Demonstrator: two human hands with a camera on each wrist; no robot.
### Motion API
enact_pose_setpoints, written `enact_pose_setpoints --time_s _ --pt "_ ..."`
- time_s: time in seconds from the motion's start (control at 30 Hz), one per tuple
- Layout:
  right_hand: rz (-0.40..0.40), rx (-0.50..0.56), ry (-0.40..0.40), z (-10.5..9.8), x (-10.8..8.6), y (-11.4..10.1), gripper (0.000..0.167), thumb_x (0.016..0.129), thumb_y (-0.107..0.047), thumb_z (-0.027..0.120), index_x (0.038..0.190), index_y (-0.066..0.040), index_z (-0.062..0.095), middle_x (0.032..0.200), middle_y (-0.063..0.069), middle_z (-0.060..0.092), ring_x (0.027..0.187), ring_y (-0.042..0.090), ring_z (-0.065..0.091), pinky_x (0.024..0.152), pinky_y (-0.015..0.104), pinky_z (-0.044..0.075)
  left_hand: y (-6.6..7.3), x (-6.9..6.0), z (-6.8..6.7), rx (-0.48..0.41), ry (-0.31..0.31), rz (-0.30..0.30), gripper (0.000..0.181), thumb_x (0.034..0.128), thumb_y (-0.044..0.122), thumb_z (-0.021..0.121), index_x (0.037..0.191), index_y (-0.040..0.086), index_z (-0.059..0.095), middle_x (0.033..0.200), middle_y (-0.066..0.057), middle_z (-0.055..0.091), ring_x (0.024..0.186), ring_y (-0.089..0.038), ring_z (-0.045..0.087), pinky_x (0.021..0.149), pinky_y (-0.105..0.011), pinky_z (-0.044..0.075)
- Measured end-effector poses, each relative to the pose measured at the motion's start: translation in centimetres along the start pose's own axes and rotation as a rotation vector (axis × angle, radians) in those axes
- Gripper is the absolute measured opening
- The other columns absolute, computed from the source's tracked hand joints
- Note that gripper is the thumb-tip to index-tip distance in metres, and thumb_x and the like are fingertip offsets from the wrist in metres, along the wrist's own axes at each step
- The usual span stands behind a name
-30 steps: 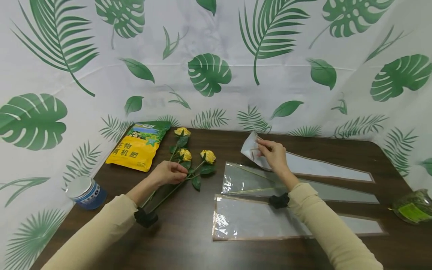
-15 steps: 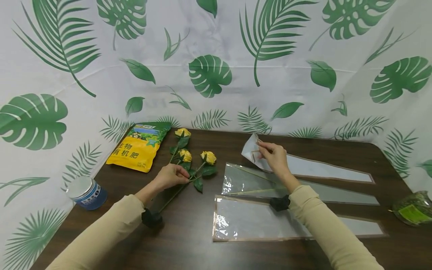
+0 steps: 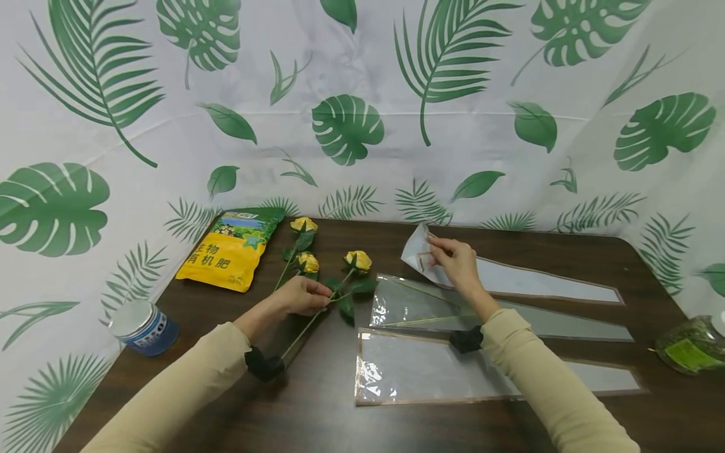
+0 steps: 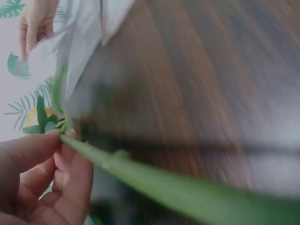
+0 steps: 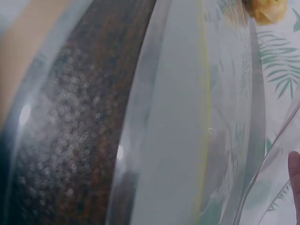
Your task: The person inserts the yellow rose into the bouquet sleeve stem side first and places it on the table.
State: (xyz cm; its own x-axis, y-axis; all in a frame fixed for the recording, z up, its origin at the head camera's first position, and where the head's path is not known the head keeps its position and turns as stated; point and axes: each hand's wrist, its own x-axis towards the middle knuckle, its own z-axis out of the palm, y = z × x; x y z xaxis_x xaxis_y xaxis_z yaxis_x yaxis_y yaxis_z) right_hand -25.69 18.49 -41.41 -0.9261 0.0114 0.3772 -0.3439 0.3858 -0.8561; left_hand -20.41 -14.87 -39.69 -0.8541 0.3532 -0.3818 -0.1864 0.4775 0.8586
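My left hand (image 3: pixel 303 296) pinches the green stem (image 4: pixel 154 180) of a yellow rose (image 3: pixel 359 260) between thumb and fingertips; the bloom points away toward the back. Two more yellow roses (image 3: pixel 304 225) lie just beyond that hand. With thumb and fingers, my right hand (image 3: pixel 457 261) grips the raised wide end of a clear flower sleeve (image 3: pixel 418 247) with a brown border. This end curls up off the table, while the narrow end lies flat to the right. In the right wrist view, only a fingertip (image 5: pixel 294 174) shows, beside the sheet's film.
Two more flat sleeves (image 3: pixel 419 371) lie nearer on the dark wooden table (image 3: pixel 317 421). A yellow and green fertilizer bag (image 3: pixel 229 251) and a blue can (image 3: pixel 144 327) stand at the left. A glass jar (image 3: pixel 693 346) is at the right edge. Leaf-printed cloth hangs behind.
My left hand has moved to the right, carrying the rose away from the other two and closer to the sleeves. The right hand keeps its hold with hardly any movement.
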Motion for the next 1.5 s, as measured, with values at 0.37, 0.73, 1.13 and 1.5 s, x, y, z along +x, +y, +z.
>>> enact_pose_setpoints --time_s 0.37,0.73,1.13,1.5 --pt "0.011 -0.005 -0.008 -0.1 -0.4 -2.0 0.021 0.085 0.008 0.062 0.105 0.014 0.064 0.107 0.029 0.063 0.062 0.034 0.067 0.057 0.022 0.054 2.9 2.8 2.2 -0.597 0.100 0.057 0.036 0.0961 0.000 0.048 0.131 -0.006 0.043 0.101 -0.005 0.064 0.084 -0.007 0.063 0.074 -0.021 0.053" --pt "-0.004 -0.022 -0.011 0.2 -1.1 -4.0 0.020 0.085 0.010 0.060 0.104 0.018 0.063 0.104 0.033 0.062 0.068 0.048 0.063 0.061 0.034 0.055 8.3 7.0 4.0 -1.150 0.471 0.177 0.031 0.0902 -0.004 0.057 0.120 0.000 0.054 0.082 0.004 0.061 0.071 -0.006 0.064 0.067 -0.021 0.054" --pt "0.000 -0.030 -0.018 0.3 -1.2 -4.1 0.021 0.085 0.009 0.061 0.105 0.016 0.062 0.102 0.032 0.063 0.068 0.047 0.064 0.057 0.026 0.055 10.9 9.3 4.1 -1.331 0.809 0.356 0.022 0.0867 -0.005 0.062 0.108 -0.004 0.056 0.078 -0.001 0.057 0.072 -0.010 0.061 0.063 -0.026 0.053" --pt "-0.030 -0.049 -0.007 0.4 -0.9 -4.2 0.020 0.085 0.010 0.061 0.104 0.017 0.063 0.100 0.034 0.063 0.066 0.046 0.064 0.055 0.015 0.051 10.9 10.1 5.7 -1.146 0.885 0.401 0.013 0.0894 -0.002 0.059 0.101 0.001 0.055 0.082 -0.001 0.058 0.087 -0.021 0.062 0.070 -0.027 0.054"
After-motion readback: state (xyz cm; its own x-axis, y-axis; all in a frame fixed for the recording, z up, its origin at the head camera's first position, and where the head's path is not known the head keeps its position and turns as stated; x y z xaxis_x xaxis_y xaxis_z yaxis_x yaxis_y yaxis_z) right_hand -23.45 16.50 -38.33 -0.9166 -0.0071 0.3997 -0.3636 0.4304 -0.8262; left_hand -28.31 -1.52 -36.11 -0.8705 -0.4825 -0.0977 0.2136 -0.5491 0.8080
